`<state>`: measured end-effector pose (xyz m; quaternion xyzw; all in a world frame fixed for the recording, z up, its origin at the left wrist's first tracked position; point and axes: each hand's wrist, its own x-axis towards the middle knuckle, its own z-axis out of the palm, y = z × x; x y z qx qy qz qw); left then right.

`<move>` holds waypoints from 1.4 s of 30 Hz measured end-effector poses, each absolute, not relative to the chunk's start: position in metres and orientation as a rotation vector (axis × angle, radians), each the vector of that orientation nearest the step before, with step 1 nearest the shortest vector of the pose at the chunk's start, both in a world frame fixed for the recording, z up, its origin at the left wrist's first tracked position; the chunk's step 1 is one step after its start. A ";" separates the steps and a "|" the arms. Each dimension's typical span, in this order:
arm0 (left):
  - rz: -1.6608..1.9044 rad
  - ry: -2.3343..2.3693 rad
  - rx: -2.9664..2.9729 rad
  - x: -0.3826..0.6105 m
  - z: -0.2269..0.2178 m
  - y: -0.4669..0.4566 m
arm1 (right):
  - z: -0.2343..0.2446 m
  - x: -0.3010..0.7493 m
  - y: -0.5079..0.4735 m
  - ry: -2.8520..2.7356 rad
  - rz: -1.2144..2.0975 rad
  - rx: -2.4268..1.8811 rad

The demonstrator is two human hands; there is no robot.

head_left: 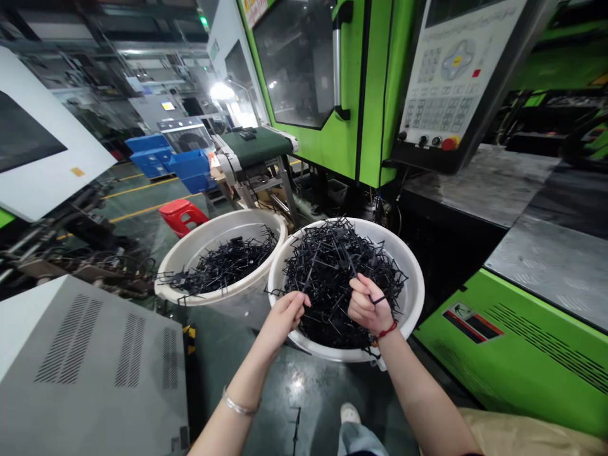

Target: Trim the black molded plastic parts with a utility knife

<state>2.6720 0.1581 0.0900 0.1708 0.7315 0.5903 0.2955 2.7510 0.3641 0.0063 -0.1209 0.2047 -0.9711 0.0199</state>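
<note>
Right over a white plastic basin heaped with a tangle of spiky black moulded plastic runners, both hands are working at the near edge of the pile. The right hand, with a red cord on its wrist, is clearly pinching a thin black plastic piece between thumb and finger. The left hand, with a silver bangle on its wrist, has its fingers curled at the pile, but I can't tell if it's got hold of anything. Just left of that, rim right up against it, sits a second white basin with a smaller, flatter load of the same black runners, some poking out over its lip. Beyond them there's a conveyor with a dark green belt, and a green injection moulding machine with a control panel that has a red stop button — pretty typical factory floor stuff. Further left are blue plastic crates and a red plastic stool on a green floor with yellow lines, and a grey vented cabinet fills the lower left corner.
</note>
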 end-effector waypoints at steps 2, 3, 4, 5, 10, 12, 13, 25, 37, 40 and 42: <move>1.583 1.883 0.420 2.673 0.091 0.158 | 0.005 2.750 0.364 0.603 -3.002 -0.405; 1.591 1.855 0.406 2.673 0.091 0.158 | 0.004 2.750 0.364 0.590 -2.995 -0.420; 1.600 1.831 0.393 2.673 0.091 0.157 | 0.003 2.749 0.364 0.578 -2.988 -0.433; 1.609 1.809 0.381 2.672 0.091 0.157 | 0.003 2.748 0.364 0.570 -2.979 -0.446; 1.638 1.738 0.335 2.669 0.089 0.154 | 0.002 2.744 0.367 0.565 -2.940 -0.448; 1.644 1.723 0.321 2.668 0.088 0.153 | 0.003 2.742 0.369 0.577 -2.938 -0.426; 1.648 1.718 0.315 2.667 0.087 0.153 | 0.003 2.742 0.371 0.584 -2.939 -0.412; 1.661 1.686 0.267 2.668 0.082 0.153 | -0.004 2.745 0.382 0.609 -3.075 -0.267; 1.657 1.693 0.265 2.670 0.083 0.158 | 0.000 2.734 0.400 0.755 -3.029 -0.095; 1.656 1.694 0.259 2.670 0.083 0.159 | 0.003 2.734 0.404 0.828 -2.985 -0.041; 1.656 1.695 0.255 2.670 0.083 0.159 | 0.005 2.735 0.407 0.888 -2.953 -0.009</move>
